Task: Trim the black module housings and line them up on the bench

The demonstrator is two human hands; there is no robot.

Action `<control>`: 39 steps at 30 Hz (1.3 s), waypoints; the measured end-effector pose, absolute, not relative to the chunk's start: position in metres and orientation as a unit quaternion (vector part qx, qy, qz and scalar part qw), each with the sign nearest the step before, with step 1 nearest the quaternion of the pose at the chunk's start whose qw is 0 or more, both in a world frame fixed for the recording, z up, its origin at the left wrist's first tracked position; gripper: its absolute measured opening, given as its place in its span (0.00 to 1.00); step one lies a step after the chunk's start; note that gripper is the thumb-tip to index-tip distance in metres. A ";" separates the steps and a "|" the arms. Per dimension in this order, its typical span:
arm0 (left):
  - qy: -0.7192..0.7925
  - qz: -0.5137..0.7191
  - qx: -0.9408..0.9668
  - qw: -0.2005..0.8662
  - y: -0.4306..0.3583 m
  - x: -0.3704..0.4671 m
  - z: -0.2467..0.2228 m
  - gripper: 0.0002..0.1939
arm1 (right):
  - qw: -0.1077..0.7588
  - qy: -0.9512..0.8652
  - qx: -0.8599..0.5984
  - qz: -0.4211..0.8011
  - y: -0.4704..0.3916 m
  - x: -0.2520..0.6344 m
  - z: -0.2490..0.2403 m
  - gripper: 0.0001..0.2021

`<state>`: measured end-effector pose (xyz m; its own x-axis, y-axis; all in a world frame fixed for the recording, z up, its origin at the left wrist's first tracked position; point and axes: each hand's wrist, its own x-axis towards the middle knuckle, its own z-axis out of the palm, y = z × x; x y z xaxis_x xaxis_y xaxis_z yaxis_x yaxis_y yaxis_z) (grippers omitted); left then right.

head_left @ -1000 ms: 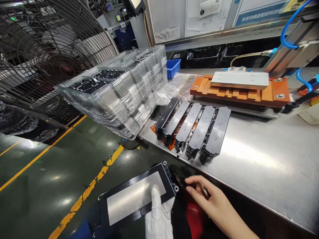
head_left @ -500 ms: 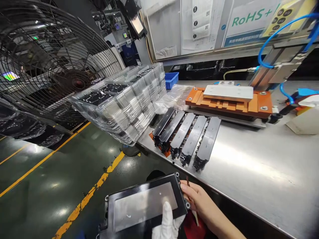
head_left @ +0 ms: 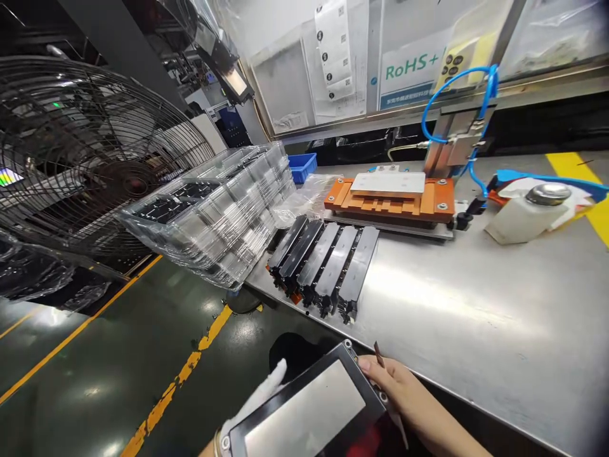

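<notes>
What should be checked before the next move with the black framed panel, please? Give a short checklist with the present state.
1. Left hand in white glove supports the panel at its far edge: ok.
2. Right hand touches the panel's right corner: ok.
3. Thin tool stays between the right fingers: ok.
4. Steel table has bare room beside the row of panels: ok.
5. Panel surface free of defects: cannot tell.

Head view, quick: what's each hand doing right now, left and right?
Left hand, in a white glove: grips the far edge of the black-framed panel.
Right hand, bare: holds the panel's right end, with a thin brown stick between its fingers.
</notes>
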<state>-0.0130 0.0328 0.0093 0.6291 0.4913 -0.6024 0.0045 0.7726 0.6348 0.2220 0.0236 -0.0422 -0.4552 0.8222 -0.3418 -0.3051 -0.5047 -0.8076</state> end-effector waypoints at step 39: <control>0.364 0.167 0.301 0.866 0.002 0.038 0.044 0.44 | 0.305 -0.438 -0.763 0.364 -0.024 0.350 -0.054 0.25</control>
<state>0.0375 0.0016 0.0444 0.6798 0.5077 -0.5293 -0.0701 0.7634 0.6421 0.3500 -0.0239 -0.0540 0.3514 0.8908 -0.2881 0.4477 -0.4301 -0.7839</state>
